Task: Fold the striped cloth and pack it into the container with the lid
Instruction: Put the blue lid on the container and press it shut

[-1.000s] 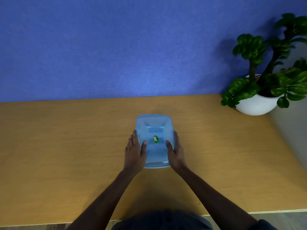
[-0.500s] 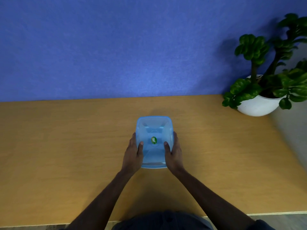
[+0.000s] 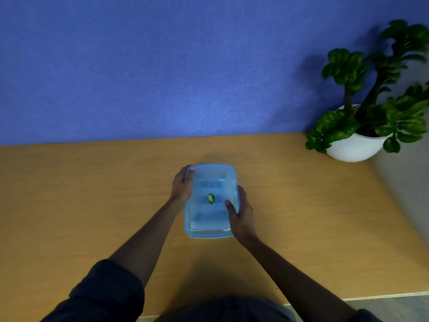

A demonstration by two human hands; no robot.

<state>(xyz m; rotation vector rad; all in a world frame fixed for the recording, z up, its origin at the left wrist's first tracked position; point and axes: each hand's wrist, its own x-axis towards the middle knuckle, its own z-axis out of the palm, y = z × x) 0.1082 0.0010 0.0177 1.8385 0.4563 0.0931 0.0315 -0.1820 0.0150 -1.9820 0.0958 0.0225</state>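
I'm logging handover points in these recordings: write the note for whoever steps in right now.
Left hand: gripping the far-left corner of the blue container.
Right hand: holding its right side, thumb on the lid.
Container: mid-table, lid on.
Striped cloth: not visible; whether it is inside cannot be told through the cloudy plastic.
Left: check that all lid corners are sealed.

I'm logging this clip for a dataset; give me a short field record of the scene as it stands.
surface: wooden table
container: blue translucent box, lid on, green sticker on top
left hand: grips the far left corner of the lid
right hand: holds the right side, thumb on the lid
striped cloth: not visible
background: blue wall, potted plant at far right
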